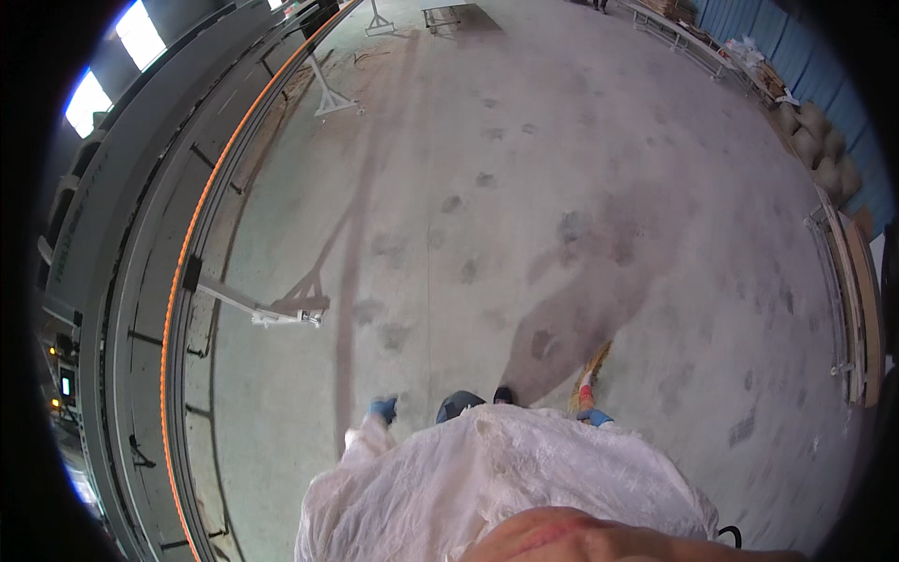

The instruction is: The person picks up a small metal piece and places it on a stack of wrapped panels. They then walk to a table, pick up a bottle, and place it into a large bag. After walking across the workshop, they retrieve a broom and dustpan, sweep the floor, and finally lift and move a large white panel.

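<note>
Gripping with our right hand (594, 417), blue-gloved, we are holding a broom (590, 370) low by our right side; the fingers look closed around its handle end, though the glove is small in view and mostly cut off by our white garment (506, 478), so we cannot tell how tight the hold is. Our left hand (382, 408), also in a blue glove, is hanging free at our left side, touching nothing that we can see; whether it is curled or spread we cannot tell.

The broom is sitting just ahead of the right hand, its straw-coloured bristles fanning away from us and up-right in the head view, with a band of red binding near the grip. Its long axis is running from the hand outward and forward, tilted toward the concrete floor (524, 187). We judge that this low, one-handed hold is keeping the bristles angled at the floor beside our dark shoe (503, 395).

Our shadow is falling forward across the stained floor. Farther out, a long grey machine frame (140, 281) with an orange edge strip is curving along our left, and stacked sacks (824, 150) are lying against the blue wall at far right.
</note>
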Available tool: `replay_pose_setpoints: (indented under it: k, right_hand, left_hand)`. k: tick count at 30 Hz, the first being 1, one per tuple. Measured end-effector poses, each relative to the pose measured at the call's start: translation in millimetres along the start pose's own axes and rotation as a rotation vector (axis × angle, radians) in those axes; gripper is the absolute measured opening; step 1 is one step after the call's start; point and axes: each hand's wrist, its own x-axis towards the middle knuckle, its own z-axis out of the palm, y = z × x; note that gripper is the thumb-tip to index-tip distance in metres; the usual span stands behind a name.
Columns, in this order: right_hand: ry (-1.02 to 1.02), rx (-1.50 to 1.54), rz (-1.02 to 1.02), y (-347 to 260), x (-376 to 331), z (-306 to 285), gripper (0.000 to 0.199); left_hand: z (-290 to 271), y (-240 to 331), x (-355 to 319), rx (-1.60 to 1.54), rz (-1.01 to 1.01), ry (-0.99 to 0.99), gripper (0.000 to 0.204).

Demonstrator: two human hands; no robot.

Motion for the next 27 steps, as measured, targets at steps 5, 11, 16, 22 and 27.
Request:
replay_pose_setpoints:
  k: [5, 11, 16, 22, 27]
  right_hand:
    - [0.136, -0.119, -0.033, -219, 36, 45, 0.033]
    - [0.180, -0.467, -0.458, -465, 32, 108, 0.035]
    - [0.126, -0.219, -0.435, -649, 22, 184, 0.024]
    - [0.055, 0.347, -0.337, -879, 80, 220, 0.027]
    - [0.093, 0.265, -0.049, -1127, 91, 242, 0.027]
  left_hand:
    - [-11, 38, 31, -0.508, -0.499, -0.054, 0.044]
    - [-74, 275, 202, -0.567, -0.455, -0.055, 0.041]
    - [-130, 649, 389, -0.387, 0.013, 0.056, 0.038]
    - [-113, 1115, 541, -0.358, 0.809, 0.093, 0.025]
    - [-85, 1266, 619, -0.212, 0.651, 0.028, 0.027]
